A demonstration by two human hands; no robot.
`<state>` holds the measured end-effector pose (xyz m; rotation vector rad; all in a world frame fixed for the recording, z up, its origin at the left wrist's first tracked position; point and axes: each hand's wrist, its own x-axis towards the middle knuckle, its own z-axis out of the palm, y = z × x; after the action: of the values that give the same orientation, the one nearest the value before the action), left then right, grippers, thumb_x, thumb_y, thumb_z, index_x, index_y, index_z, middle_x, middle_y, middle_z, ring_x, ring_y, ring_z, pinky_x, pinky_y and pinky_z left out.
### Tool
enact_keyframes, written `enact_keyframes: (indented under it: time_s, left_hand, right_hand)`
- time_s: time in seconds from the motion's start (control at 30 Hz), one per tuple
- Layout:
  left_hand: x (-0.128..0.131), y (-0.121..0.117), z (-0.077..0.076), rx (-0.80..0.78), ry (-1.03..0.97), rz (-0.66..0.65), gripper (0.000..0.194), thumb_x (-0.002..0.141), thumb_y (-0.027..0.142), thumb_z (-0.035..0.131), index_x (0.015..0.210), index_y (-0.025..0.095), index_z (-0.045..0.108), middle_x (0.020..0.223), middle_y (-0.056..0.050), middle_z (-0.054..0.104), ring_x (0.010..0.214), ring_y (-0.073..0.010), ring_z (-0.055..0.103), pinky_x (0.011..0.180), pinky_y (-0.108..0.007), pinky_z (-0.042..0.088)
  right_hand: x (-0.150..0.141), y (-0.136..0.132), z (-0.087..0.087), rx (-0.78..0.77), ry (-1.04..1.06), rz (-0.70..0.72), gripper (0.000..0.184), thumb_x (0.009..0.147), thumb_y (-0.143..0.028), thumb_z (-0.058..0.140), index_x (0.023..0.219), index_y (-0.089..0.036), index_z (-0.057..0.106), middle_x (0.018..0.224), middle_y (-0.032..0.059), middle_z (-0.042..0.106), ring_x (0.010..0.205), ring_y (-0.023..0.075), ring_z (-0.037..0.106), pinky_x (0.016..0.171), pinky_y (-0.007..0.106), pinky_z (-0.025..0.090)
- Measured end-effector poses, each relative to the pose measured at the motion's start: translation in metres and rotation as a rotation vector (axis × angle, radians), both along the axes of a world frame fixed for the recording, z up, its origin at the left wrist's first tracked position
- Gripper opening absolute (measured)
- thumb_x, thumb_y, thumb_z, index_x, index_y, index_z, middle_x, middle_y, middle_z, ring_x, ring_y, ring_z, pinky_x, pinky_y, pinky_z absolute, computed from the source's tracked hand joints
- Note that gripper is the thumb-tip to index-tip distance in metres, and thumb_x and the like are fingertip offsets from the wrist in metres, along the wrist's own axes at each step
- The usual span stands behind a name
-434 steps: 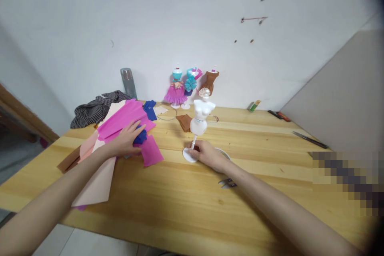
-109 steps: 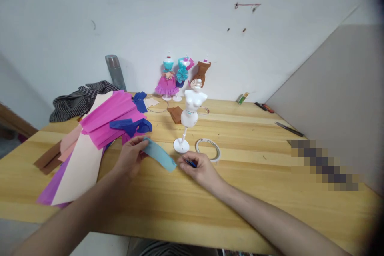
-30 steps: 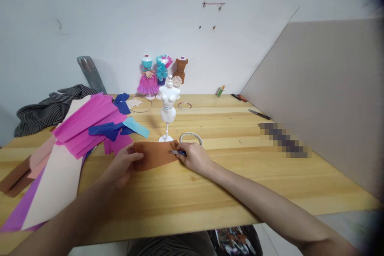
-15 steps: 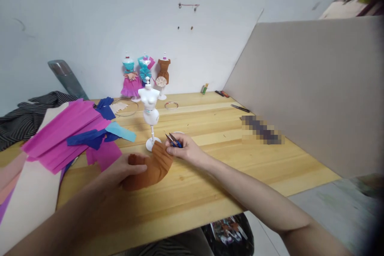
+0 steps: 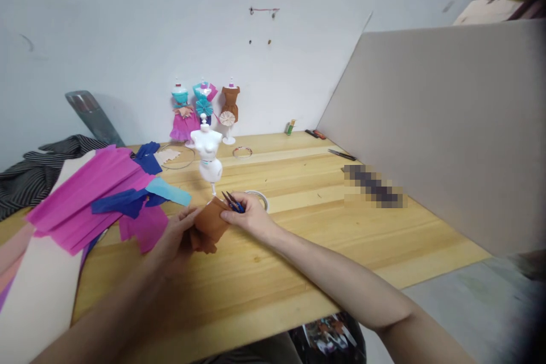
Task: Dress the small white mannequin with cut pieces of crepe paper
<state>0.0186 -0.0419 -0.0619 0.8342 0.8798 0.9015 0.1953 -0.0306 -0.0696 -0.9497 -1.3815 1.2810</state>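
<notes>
Brown crepe paper [image 5: 209, 223], folded over and crumpled at its lower edge, is held above the near part of the table. My left hand [image 5: 178, 232] grips its left side, fingers partly hidden behind it. At the paper's right edge, my right hand [image 5: 252, 219] pinches it between thumb and fingers. The same hand keeps small blue-handled scissors [image 5: 232, 202], points up and to the left. Just behind the paper stands a bare white miniature dress form [image 5: 210, 145], its base mostly covered. A white ring like a tape roll [image 5: 265, 200] lies partly behind my right hand.
Three dressed miniature forms [image 5: 229, 103] stand by the wall. Pink crepe paper [image 5: 89, 193], blue pieces [image 5: 119, 203] and striped cloth [image 5: 46, 168] heap up at left. A bangle-like ring [image 5: 243, 152] and a dark pen-like tool [image 5: 341, 154] lie farther back. A grey partition [image 5: 435, 125] borders the right.
The brown paper has turned from a broad curved spread into a folded, more upright piece. My left hand has moved round its left side; my right hand has shifted slightly left with the scissors.
</notes>
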Motion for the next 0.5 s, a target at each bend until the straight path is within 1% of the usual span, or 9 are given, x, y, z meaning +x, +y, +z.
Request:
enact_keyframes:
  time_s: [0.07, 0.17, 0.23, 0.27, 0.3, 0.37, 0.43, 0.5]
  left_hand:
    - [0.0015, 0.0002, -0.0036, -0.016, 0.005, 0.041, 0.035, 0.071, 0.044, 0.071, 0.089, 0.016, 0.062, 0.068, -0.003, 0.068, 0.045, -0.0164, 0.059, 0.042, -0.029, 0.049]
    - [0.0038, -0.0004, -0.0053, 0.033, -0.025, 0.049, 0.052, 0.066, 0.05, 0.074, 0.106, 0.019, 0.061, 0.09, -0.006, 0.071, 0.051, -0.0182, 0.063, 0.042, -0.03, 0.051]
    - [0.0049, -0.0012, -0.0045, 0.063, -0.02, 0.036, 0.063, 0.059, 0.046, 0.08, 0.112, 0.019, 0.059, 0.095, -0.006, 0.07, 0.054, -0.0176, 0.063, 0.043, -0.029, 0.052]
    - [0.0052, -0.0016, -0.0041, 0.064, 0.0, 0.031, 0.065, 0.057, 0.042, 0.083, 0.112, 0.019, 0.059, 0.092, -0.005, 0.069, 0.053, -0.0164, 0.063, 0.043, -0.029, 0.052]
    - [0.0054, -0.0019, -0.0037, 0.056, 0.034, 0.024, 0.062, 0.055, 0.037, 0.084, 0.109, 0.017, 0.06, 0.086, -0.004, 0.068, 0.052, -0.015, 0.061, 0.043, -0.028, 0.052]
    - [0.005, -0.0025, -0.0039, 0.034, 0.11, 0.016, 0.05, 0.057, 0.032, 0.084, 0.098, 0.014, 0.062, 0.07, -0.001, 0.064, 0.047, -0.0132, 0.059, 0.042, -0.026, 0.052]
    - [0.0038, -0.0026, -0.0054, 0.013, 0.154, 0.021, 0.04, 0.06, 0.034, 0.082, 0.087, 0.013, 0.062, 0.059, 0.001, 0.06, 0.042, -0.0134, 0.058, 0.04, -0.027, 0.052]
    - [0.0019, -0.0023, -0.0081, 0.001, 0.158, 0.04, 0.039, 0.061, 0.038, 0.08, 0.084, 0.013, 0.061, 0.055, 0.002, 0.059, 0.037, -0.0135, 0.056, 0.036, -0.027, 0.05]
  right_hand:
    - [-0.0004, 0.0003, -0.0021, -0.015, 0.019, -0.055, 0.017, 0.062, -0.03, 0.067, 0.064, -0.017, 0.057, 0.056, -0.006, 0.046, 0.053, 0.0079, 0.039, 0.053, 0.022, 0.031]
    - [0.0002, 0.0004, -0.0027, -0.044, 0.042, -0.083, 0.015, 0.063, -0.03, 0.066, 0.065, -0.017, 0.059, 0.052, -0.0055, 0.046, 0.051, 0.0087, 0.04, 0.049, 0.022, 0.03]
    - [0.0013, 0.0005, -0.0025, -0.047, 0.036, -0.084, 0.015, 0.064, -0.031, 0.065, 0.063, -0.017, 0.058, 0.051, -0.0053, 0.046, 0.05, 0.009, 0.04, 0.049, 0.022, 0.03]
    - [0.0019, 0.0006, -0.0024, -0.041, 0.031, -0.088, 0.015, 0.064, -0.031, 0.065, 0.062, -0.017, 0.058, 0.051, -0.0051, 0.047, 0.05, 0.0089, 0.04, 0.049, 0.022, 0.031]
    - [0.0024, 0.0008, -0.0025, -0.034, 0.021, -0.095, 0.015, 0.064, -0.031, 0.064, 0.061, -0.017, 0.058, 0.052, -0.0049, 0.047, 0.051, 0.0088, 0.04, 0.05, 0.022, 0.031]
    - [0.0028, 0.001, -0.003, -0.022, -0.006, -0.105, 0.016, 0.064, -0.03, 0.063, 0.06, -0.016, 0.058, 0.052, -0.005, 0.048, 0.051, 0.0084, 0.04, 0.051, 0.022, 0.031]
    - [0.0025, 0.0009, -0.0038, -0.014, -0.033, -0.103, 0.016, 0.064, -0.029, 0.062, 0.058, -0.016, 0.056, 0.052, -0.0052, 0.047, 0.051, 0.008, 0.039, 0.051, 0.022, 0.031]
    - [0.0017, 0.0005, -0.0046, -0.019, -0.046, -0.095, 0.016, 0.064, -0.029, 0.062, 0.057, -0.016, 0.056, 0.051, -0.0056, 0.046, 0.051, 0.0077, 0.038, 0.051, 0.022, 0.029]
